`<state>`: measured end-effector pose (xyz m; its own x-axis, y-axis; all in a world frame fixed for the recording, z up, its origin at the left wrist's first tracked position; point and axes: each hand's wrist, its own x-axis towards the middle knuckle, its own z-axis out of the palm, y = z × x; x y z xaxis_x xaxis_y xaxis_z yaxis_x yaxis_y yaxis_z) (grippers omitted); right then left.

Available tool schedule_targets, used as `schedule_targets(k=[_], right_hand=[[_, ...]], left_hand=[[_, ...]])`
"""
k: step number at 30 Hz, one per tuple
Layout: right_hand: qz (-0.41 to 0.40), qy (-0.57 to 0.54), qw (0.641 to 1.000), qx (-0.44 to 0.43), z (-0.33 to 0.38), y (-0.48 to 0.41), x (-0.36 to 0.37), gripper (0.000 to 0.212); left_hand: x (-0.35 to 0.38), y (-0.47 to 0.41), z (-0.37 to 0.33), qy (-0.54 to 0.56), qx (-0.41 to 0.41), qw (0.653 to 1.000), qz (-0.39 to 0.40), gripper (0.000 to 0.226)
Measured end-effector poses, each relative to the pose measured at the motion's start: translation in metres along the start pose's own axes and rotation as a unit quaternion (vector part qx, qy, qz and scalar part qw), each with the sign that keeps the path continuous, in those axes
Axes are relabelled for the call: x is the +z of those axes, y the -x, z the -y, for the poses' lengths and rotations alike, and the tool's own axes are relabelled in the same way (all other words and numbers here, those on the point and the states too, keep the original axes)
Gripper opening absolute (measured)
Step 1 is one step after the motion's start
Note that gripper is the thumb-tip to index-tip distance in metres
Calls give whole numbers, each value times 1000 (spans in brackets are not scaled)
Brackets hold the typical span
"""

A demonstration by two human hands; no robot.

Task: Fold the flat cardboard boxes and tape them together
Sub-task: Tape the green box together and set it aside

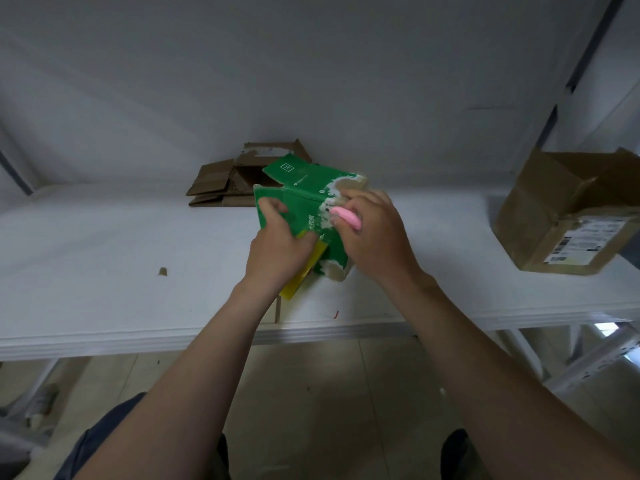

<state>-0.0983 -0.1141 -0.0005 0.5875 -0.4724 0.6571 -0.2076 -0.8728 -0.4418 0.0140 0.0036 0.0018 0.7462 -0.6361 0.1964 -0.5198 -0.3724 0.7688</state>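
A green cardboard box (304, 192) with torn white patches and a yellow flap (301, 278) stands tilted on the white table (138, 258) in the middle of the view. My left hand (277, 244) grips its left side, fingers curled over the edge. My right hand (370, 233) holds a small pink tool (346, 218), perhaps a cutter or tape dispenser, against the box's right side. Behind the green box lies a pile of flattened brown cardboard boxes (225, 183).
A folded brown box (568, 216) with a shipping label stands at the table's right end. A small cardboard scrap (162, 271) lies to the left, and a red speck (336, 314) near the front edge. A white wall is behind; tiled floor lies below.
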Motion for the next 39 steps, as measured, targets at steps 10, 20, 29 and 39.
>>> schedule_targets(k=[10,20,29,39], right_hand=[[-2,-36,998,51,7,3,-7,13],[0,30,999,19,11,3,-3,20],[-4,103,995,5,16,-2,3,28],[53,90,993,-59,5,-2,-8,21]], left_hand=[[-1,-6,-11,60,-59,994,76,32],[-4,-5,-8,-102,21,995,-2,32],[-5,-3,-8,-105,34,994,-1,31],[-5,-6,-6,-97,23,995,11,30]])
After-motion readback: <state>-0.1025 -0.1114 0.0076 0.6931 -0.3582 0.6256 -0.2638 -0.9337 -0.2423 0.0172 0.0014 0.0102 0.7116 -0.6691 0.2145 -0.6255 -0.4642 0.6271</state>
